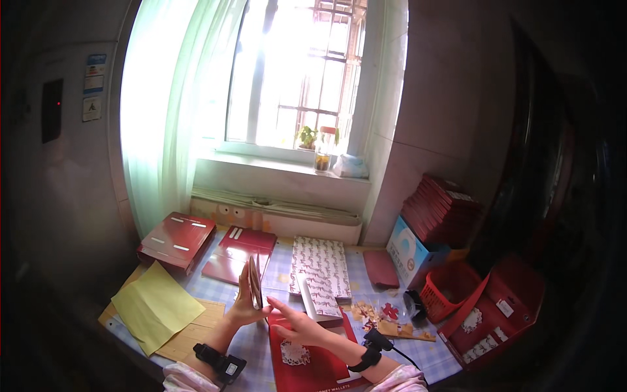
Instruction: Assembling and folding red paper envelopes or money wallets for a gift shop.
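My left hand grips a thin upright bundle of flat card-like pieces, seen edge-on, so their faces are mostly hidden. Close to the lower end of that bundle is my right hand, its fingers stretched out and apart; whether a fingertip touches the bundle I cannot tell. Under my right hand lies a red printed folder with a white floral design. Just beyond it, a small white patterned box-like piece rests against a stack of white sheets with a dark red pattern.
Red folders and red printed sheets lie at the back left, near yellow paper. On the right are small loose pieces, a red basket, an open red case and a blue-white box beside stacked red packs.
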`<action>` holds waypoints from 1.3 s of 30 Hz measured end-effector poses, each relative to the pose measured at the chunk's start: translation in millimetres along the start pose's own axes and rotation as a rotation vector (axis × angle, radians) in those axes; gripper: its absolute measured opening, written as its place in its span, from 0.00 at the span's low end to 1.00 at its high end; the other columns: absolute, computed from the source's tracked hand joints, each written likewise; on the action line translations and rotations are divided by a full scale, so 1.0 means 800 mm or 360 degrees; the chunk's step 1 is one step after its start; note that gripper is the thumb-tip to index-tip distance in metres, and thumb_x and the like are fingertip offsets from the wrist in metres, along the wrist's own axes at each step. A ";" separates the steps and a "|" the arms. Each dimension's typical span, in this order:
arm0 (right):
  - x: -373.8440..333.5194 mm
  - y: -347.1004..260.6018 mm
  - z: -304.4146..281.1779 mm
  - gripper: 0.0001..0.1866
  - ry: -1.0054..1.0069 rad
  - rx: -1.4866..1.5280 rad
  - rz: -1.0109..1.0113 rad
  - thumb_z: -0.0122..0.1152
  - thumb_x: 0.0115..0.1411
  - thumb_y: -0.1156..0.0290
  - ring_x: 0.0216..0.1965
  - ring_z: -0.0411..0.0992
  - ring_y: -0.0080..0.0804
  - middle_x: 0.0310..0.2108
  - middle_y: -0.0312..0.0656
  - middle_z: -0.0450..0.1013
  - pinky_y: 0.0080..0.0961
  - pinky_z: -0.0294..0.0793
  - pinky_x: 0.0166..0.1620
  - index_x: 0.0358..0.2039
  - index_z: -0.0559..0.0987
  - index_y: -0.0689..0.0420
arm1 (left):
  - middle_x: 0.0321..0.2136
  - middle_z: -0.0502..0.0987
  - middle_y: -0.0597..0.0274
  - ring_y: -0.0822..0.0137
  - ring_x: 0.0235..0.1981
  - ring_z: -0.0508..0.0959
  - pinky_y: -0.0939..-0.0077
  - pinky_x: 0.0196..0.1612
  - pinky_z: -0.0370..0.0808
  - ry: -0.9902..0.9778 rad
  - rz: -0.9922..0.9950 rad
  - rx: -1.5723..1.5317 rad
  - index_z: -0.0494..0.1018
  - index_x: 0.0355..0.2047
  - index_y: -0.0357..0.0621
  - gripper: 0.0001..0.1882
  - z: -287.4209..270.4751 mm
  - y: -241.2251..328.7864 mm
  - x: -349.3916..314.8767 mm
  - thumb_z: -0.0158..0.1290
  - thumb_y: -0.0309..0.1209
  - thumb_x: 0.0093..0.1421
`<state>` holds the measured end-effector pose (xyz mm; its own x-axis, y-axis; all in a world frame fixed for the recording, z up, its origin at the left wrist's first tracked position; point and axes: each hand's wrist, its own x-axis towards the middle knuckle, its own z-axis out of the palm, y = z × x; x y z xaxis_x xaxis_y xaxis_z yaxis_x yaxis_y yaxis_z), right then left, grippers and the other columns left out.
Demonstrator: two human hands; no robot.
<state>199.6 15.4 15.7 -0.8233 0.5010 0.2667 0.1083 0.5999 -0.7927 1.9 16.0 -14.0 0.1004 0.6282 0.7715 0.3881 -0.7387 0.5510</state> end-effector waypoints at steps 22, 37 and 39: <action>0.040 -0.055 -0.047 0.35 0.0315 -0.0506 -0.0426 0.59 0.54 0.73 0.54 0.64 0.45 0.60 0.48 0.53 0.33 0.71 0.51 0.61 0.57 0.48 | 0.57 0.48 0.45 0.49 0.60 0.50 0.55 0.61 0.49 0.0036 -0.0089 0.0041 0.31 0.64 0.42 0.58 -0.015 -0.008 0.002 0.57 0.31 0.38; 0.064 -0.025 -0.009 0.38 0.0192 -0.0010 -0.0319 0.57 0.56 0.70 0.51 0.68 0.47 0.56 0.55 0.58 0.34 0.70 0.51 0.63 0.50 0.51 | 0.57 0.53 0.49 0.56 0.59 0.59 0.61 0.55 0.65 0.0077 -0.0072 -0.0244 0.29 0.63 0.46 0.57 0.004 -0.034 -0.014 0.58 0.23 0.41; 0.057 -0.018 0.002 0.38 0.0186 0.0165 -0.0273 0.58 0.57 0.68 0.51 0.67 0.47 0.56 0.56 0.59 0.34 0.68 0.52 0.64 0.48 0.54 | 0.57 0.54 0.52 0.58 0.57 0.60 0.64 0.54 0.66 0.0188 -0.0710 -0.0800 0.38 0.63 0.44 0.50 -0.007 -0.052 -0.030 0.51 0.19 0.39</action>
<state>159.4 28.7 38.8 -0.7540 0.4695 0.4594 -0.0908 0.6182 -0.7808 -21.5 30.4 -53.4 -0.0824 0.8891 0.4502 -0.1062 -0.4570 0.8831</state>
